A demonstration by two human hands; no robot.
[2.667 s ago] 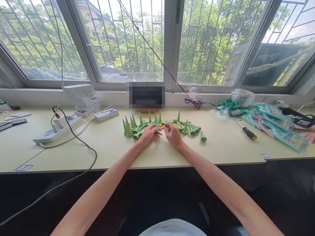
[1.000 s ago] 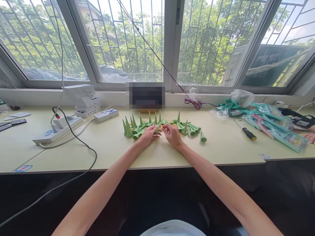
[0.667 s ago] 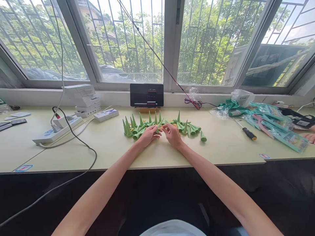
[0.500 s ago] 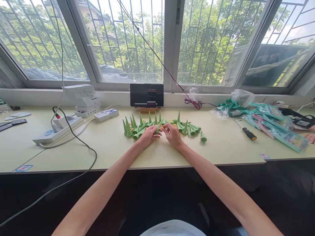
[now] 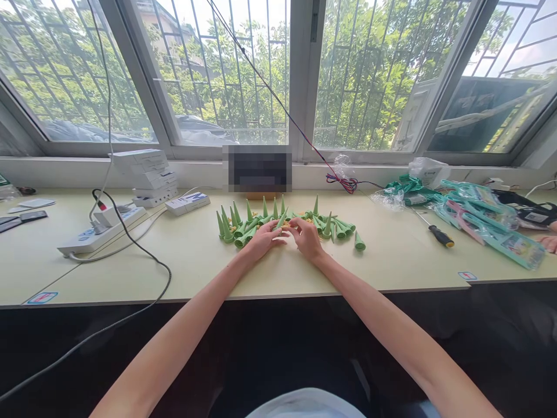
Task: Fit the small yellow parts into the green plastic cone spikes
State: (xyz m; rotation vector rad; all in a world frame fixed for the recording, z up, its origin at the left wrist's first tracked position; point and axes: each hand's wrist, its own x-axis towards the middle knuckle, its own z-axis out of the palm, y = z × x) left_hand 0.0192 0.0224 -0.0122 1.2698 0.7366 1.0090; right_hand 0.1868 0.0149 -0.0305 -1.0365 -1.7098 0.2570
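Note:
My left hand (image 5: 261,239) is closed around a small green cone (image 5: 282,219), whose tip leans up and to the right. Close beside it, the thumb and fingers of my right hand (image 5: 308,239) are pinched together near the cone's lower end. Whatever lies between those fingertips is too small to make out. More green cones spread around both hands, some standing like this upright cone (image 5: 316,206), others lying on their sides. Small yellow bits (image 5: 310,219) are scattered among them. A single cone (image 5: 359,242) sits apart at the right.
A power strip (image 5: 102,231) with cables and a stack of white boxes (image 5: 145,177) occupy the left. A blurred dark screen (image 5: 260,168) stands at the back. To the right lie a screwdriver (image 5: 441,237) and teal packages (image 5: 487,220); another person's hand (image 5: 549,244) shows at the edge.
The cone in my left hand has tipped slightly more upright, and the left fingers have shifted a little around it. My right hand stays almost in place. The screen now appears blurred.

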